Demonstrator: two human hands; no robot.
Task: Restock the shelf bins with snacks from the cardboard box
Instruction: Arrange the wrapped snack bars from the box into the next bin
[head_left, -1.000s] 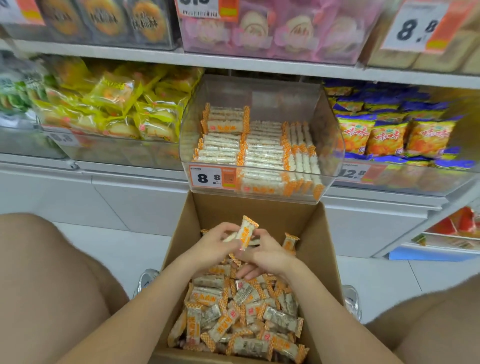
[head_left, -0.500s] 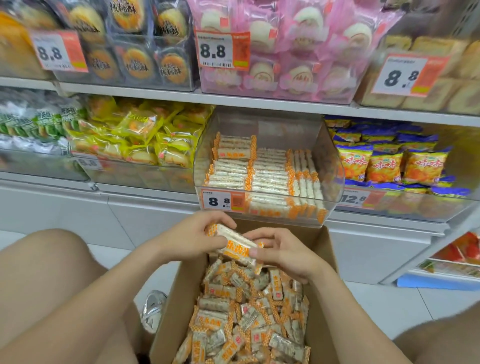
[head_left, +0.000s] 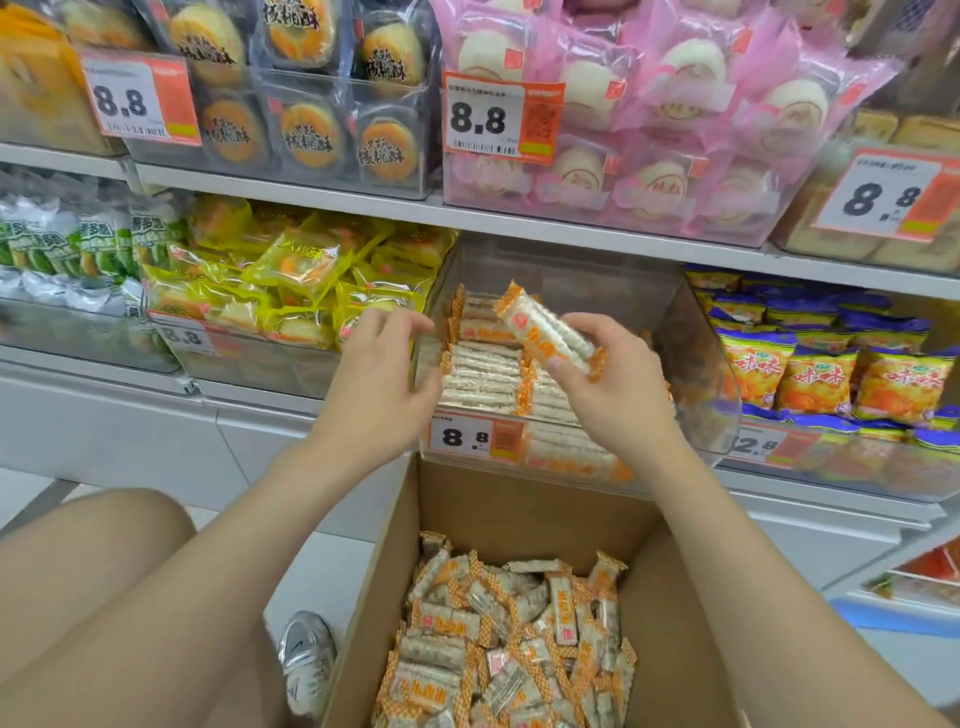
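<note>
An open cardboard box (head_left: 519, 499) stands on the floor below me, holding several loose white-and-orange snack bars (head_left: 514, 639). Above it a clear shelf bin (head_left: 696, 364) holds rows of the same bars. My right hand (head_left: 618, 395) grips a small stack of snack bars (head_left: 545, 327), tilted, over the front of the bin. My left hand (head_left: 379, 384) hovers at the bin's left front corner with fingers loosely curled and nothing in it.
Yellow packets (head_left: 291, 280) fill the bin to the left and orange-blue chip bags (head_left: 826, 364) the bin to the right. The shelf above carries pink buns (head_left: 649, 114) and dark-wrapped cakes (head_left: 311, 104). My knees flank the box; a grey shoe (head_left: 306, 660) is beside it.
Both hands rose from the box up to the bin. The left hand let go of the bars, which now sit in the right hand alone. The camera tilted upward.
</note>
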